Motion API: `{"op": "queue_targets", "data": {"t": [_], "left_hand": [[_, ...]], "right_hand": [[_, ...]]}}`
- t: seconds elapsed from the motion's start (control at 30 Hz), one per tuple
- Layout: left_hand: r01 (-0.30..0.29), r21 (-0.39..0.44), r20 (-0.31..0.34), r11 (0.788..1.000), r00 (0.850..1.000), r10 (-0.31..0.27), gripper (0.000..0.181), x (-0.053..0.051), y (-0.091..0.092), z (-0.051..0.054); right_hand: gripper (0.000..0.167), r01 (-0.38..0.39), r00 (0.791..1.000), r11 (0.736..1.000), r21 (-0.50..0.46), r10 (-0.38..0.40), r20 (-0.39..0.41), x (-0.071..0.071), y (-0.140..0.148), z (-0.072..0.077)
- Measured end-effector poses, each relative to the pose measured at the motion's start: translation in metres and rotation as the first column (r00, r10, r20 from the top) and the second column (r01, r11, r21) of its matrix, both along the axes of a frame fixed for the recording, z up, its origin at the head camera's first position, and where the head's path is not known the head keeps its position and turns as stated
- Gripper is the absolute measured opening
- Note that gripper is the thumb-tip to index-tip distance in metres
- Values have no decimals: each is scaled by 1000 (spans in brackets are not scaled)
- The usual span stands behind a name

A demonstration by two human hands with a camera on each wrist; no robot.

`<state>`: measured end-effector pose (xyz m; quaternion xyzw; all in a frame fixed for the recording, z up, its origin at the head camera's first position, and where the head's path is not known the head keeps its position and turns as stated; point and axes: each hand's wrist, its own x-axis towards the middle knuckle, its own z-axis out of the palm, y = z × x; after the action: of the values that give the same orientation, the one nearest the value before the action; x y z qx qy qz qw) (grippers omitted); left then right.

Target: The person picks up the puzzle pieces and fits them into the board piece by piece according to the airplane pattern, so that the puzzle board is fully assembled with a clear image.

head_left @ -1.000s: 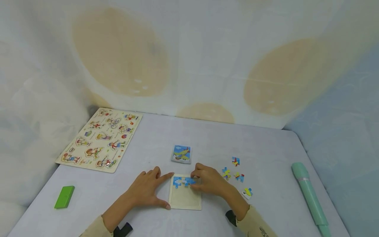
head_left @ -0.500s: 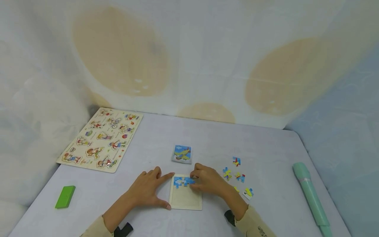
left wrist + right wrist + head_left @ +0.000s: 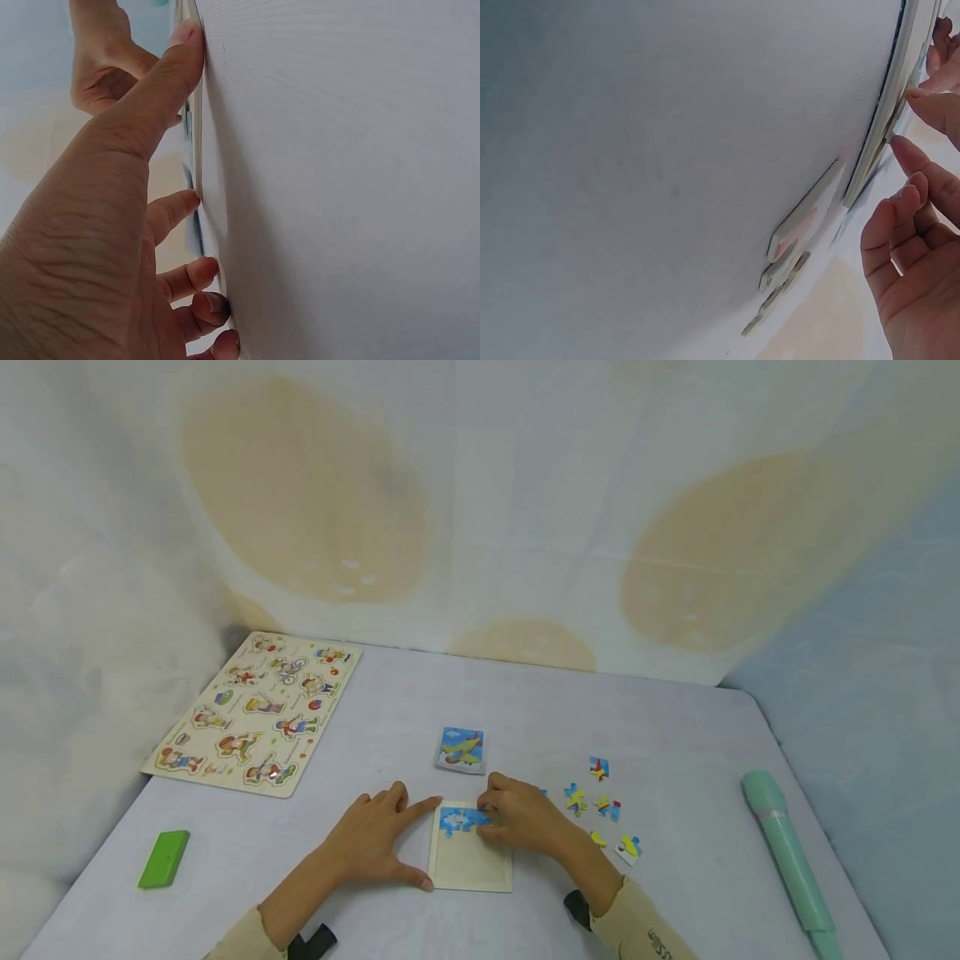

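Note:
A shallow wooden tray [image 3: 472,865] lies flat in the head view, two blue puzzle pieces [image 3: 452,821] side by side along its top edge. My left hand [image 3: 372,842] spreads thumb and forefinger against the tray's left corners; in the left wrist view, that hand [image 3: 97,180] touches the tray's thin edge [image 3: 198,142]. With thumb and forefinger, my right hand [image 3: 528,814] pinches the right-hand blue piece [image 3: 472,818], partly covering it. The right wrist view has my right hand [image 3: 922,247] at the tray's side [image 3: 881,112], its other fingers curled.
Several loose puzzle pieces [image 3: 575,799] lie right of the tray. Behind it is an airplane picture card [image 3: 461,750]. A large picture board [image 3: 255,714] and a green block [image 3: 164,859] lie left; a mint-green stick-like object [image 3: 791,856] lies far right.
My right hand has shifted slightly left, and the blue piece at its fingertips has moved left against the other one. My left hand has stayed at the tray's edge.

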<state>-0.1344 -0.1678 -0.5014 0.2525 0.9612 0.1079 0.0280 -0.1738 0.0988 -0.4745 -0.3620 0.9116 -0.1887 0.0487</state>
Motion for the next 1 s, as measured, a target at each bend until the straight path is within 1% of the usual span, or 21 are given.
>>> {"op": "queue_targets", "data": {"t": [0.2,0.43,0.53,0.7,0.87,0.97,1.0], "left_hand": [[1,-1,-7,1000,1000,-1,107,0,0,0],[-2,1,-6,1000,1000,2,107,0,0,-1],[0,1,-8,1000,1000,0,107,0,0,-2],[4,-2,-11,1000,1000,-4,107,0,-1,-3],[-1,0,0,1000,1000,1,107,0,0,-3],[-4,-1,8,1000,1000,4,107,0,0,-2],[-4,-1,10,1000,1000,4,107,0,0,-2]], "right_hand": [[29,3,1000,1000,14,-3,-9,0,-2,-2],[28,-16,998,1000,15,17,-54,1,-2,-2],[31,-15,998,1000,24,16,-61,2,-2,0],[40,-1,999,998,59,4,-45,5,-1,3],[47,-2,999,996,94,5,-33,12,9,6],[50,17,1000,996,84,-16,-14,17,17,8],[50,27,1000,997,66,-27,-4,18,20,9]]}}
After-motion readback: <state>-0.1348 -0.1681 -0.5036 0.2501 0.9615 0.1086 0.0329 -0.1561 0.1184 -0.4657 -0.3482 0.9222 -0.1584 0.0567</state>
